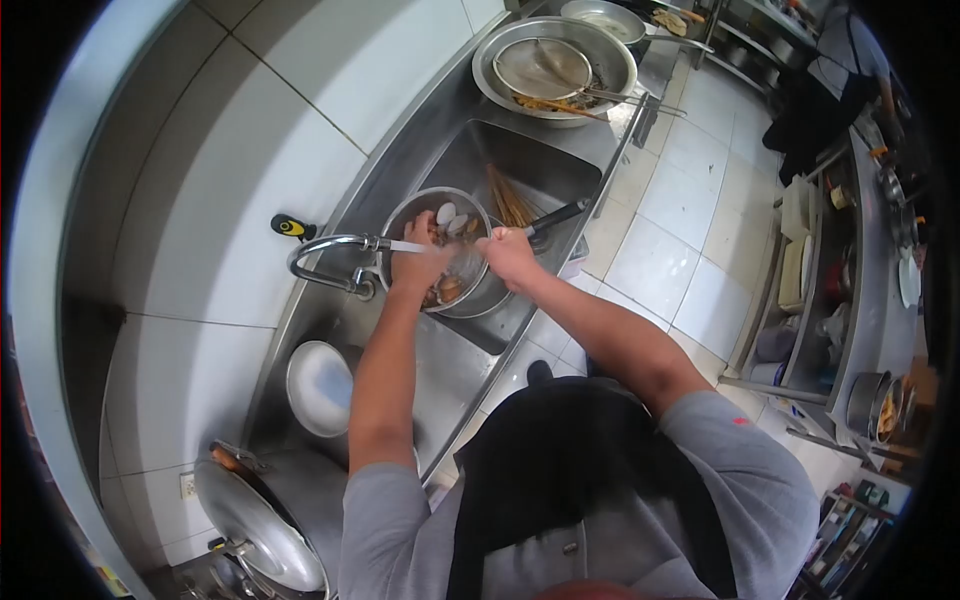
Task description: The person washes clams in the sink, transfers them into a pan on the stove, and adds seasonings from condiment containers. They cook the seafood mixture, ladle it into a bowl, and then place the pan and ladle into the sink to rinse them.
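Observation:
A round metal pot [402,206] stands tilted at the sink's near left, holding white oval pieces [452,220] and brownish chunks [449,289] that I cannot identify. Water pours into it from the curved chrome faucet [320,243]. My left hand [418,262] reaches inside among the pieces; its fingertips are partly hidden by them and the water. At the right side of the rim, my right hand [508,257] is closed on the pot's edge.
The steel sink [540,140] holds a bundle of thin sticks [508,196] and a black-handled tool [560,214]. Beyond lies a large metal bowl [484,85] with a strainer [530,68]. A white bowl [318,385] and large lidded pot [262,530] stand nearer me.

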A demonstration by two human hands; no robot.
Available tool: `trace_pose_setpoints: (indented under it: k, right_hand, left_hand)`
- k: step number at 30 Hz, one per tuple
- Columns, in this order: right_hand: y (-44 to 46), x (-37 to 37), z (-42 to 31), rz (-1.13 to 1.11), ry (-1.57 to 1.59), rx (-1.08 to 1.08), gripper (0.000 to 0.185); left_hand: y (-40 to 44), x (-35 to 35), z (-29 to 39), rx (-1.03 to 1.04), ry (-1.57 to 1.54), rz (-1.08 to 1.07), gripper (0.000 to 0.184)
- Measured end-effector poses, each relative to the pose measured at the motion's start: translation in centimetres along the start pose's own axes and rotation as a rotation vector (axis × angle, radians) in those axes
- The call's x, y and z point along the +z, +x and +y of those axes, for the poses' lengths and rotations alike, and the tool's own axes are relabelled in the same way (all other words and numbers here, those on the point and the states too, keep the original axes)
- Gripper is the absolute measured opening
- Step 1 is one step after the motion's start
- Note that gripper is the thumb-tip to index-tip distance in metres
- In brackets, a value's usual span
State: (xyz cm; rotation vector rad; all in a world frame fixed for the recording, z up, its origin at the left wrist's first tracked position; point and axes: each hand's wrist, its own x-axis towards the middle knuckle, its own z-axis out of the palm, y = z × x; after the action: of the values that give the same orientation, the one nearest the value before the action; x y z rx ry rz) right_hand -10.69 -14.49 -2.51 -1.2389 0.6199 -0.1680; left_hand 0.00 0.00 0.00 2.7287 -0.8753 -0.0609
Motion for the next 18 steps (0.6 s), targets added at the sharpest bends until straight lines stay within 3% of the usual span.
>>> trace_pose_setpoints:
  k: [2, 3, 5, 6, 12, 16, 18]
  right_hand:
    - [0.2, 0.6, 0.2, 0.036, 0.042, 0.01, 0.029]
    - [-0.8, -2.2, 0.4, 0.051, 0.01, 0.028, 0.029]
    - [-0.4, -1.9, -0.5, 0.019, -0.014, -0.024, 0.029]
    - [-0.4, -1.4, -0.5, 0.014, 0.004, -0.02, 0.029]
    - [-1.1, -1.8, -1.3, -0.102, -0.079, -0.039, 0.028]
    - [-1.8, -2.0, -0.9, -0.111, -0.084, -0.051, 0.029]
    - [-2.1, -2.3, -0.9, -0.109, -0.096, -0.057, 0.029]
  left_hand:
    - [0.8, 0.6, -1.7, -0.098, -0.283, 0.039, 0.05]
    - [0.2, 2.5, -0.5, -0.109, -0.318, 0.023, 0.05]
    - [1.1, 1.4, -3.0, -0.03, -0.737, 0.032, 0.043]
    - [0.6, -1.3, -2.5, -0.169, -0.903, -0.071, 0.045]
    - [-0.5, -2.7, -2.2, -0.377, -1.161, -0.102, 0.05]
    - [-1.7, -2.7, -1.9, -0.378, -1.294, -0.091, 0.048]
    - [-2.5, -2.7, -1.8, -0.302, -1.568, -0.173, 0.044]
